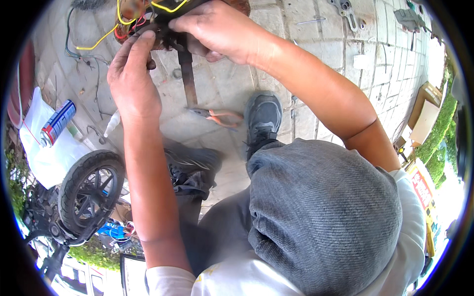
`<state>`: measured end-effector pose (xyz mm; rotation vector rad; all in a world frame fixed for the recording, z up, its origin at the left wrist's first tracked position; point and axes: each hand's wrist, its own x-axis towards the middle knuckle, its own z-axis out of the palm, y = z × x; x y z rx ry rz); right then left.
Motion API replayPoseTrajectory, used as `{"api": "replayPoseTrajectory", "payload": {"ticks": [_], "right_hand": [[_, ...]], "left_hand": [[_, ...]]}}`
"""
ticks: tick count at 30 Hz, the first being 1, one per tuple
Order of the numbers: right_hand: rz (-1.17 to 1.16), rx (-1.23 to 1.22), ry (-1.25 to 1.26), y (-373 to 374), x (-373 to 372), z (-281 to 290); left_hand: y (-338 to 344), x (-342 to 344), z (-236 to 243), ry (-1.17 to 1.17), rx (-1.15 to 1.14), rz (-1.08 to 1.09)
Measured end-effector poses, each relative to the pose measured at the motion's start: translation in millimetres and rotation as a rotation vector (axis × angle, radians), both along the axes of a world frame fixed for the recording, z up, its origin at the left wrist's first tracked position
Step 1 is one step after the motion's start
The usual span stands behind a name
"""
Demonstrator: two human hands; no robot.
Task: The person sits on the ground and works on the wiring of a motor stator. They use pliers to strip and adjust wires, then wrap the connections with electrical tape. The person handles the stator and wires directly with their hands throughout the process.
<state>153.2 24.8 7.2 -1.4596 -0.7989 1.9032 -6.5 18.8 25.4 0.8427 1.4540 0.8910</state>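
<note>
My left hand point(133, 86) and my right hand point(227, 37) meet at the top of the view, fingers closed on a dark part point(163, 30) of a coppery-brown assembly point(132, 9) with yellow and red wires point(96, 43). Exactly what sits between my fingertips is partly hidden. A dark strap-like piece point(186, 74) runs down from the assembly toward orange-handled pliers point(219, 117) lying on the paving point(316, 74). A small white tube point(112, 123) lies left of my left forearm.
A blue spray can point(58, 123) rests on a white plastic bag point(37, 153). A black wheel point(90, 192) is at lower left. Metal tools point(348, 15) lie upper right, cardboard point(424, 113) at right. My shoe point(264, 116) and a grey knitted cap point(323, 217) fill the lower middle.
</note>
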Motion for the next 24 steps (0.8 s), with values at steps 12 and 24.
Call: {"api": "replayPoseTrajectory", "payload": {"ticks": [12, 24], "right_hand": [[-0.097, -0.253, 0.287, 3, -3, 5], [-0.060, -0.170, 0.216, 10, -15, -4]], "left_hand": [[9, 8, 7, 0.305, 0.109, -0.022], [12, -3, 12, 0.237, 0.082, 0.005]]}}
